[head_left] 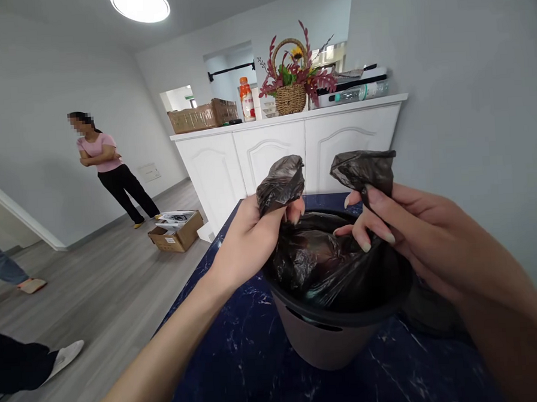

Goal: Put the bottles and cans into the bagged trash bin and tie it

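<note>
A black plastic garbage bag (307,253) sits inside a dark grey trash can (330,345), its sides gathered inward below the rim. My left hand (252,232) is closed around one bunched end of the bag, which sticks up above the fist. On the other side, my right hand (409,223) pinches a second bunched end between thumb and fingers, with some fingertips spread over the can's opening. Both ends are raised above the rim and held apart. What lies inside the bag is hidden. The can stands upright on a dark blue marbled tabletop (240,352).
Behind the table is a white cabinet (275,149) bearing a wicker flower basket (291,99), an orange-capped bottle (247,100) and a woven box (201,116). A cardboard box (175,236) lies on the floor. A person (106,158) stands by the wall; others' legs show at left.
</note>
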Demonstrator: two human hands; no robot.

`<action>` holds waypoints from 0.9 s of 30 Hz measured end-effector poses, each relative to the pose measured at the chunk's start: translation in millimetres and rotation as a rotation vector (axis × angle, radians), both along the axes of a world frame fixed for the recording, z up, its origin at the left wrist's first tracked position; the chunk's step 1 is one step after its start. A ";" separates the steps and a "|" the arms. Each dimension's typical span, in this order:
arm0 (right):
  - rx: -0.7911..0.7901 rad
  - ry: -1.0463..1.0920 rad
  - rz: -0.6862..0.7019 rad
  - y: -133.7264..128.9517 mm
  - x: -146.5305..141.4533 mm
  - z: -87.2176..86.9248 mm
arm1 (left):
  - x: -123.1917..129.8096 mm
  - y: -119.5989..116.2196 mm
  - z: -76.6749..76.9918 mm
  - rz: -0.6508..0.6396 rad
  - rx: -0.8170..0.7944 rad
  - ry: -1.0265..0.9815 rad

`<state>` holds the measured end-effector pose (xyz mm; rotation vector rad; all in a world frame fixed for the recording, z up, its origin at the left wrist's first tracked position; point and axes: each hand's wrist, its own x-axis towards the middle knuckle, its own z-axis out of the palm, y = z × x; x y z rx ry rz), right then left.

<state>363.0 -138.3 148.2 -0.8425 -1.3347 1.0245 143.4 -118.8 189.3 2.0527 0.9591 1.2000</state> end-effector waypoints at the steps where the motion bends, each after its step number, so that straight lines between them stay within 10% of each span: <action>1: -0.026 0.025 0.015 4.0 0.7 2.7 | -1.6 1.0 1.4 0.044 0.029 0.041; 7: -0.106 0.204 0.088 38.4 -2.1 22.5 | -7.1 13.7 16.4 0.275 0.142 0.180; 12: -0.127 0.150 0.113 57.2 -15.6 24.6 | -7.8 10.6 30.2 0.007 -0.023 0.188; 16: -0.116 -0.062 0.169 46.1 -31.6 22.8 | -6.8 -2.3 38.5 -0.186 0.033 0.374; 27: 0.231 -0.626 0.408 0.6 -20.7 41.0 | -3.0 -27.2 67.8 -0.080 0.255 0.442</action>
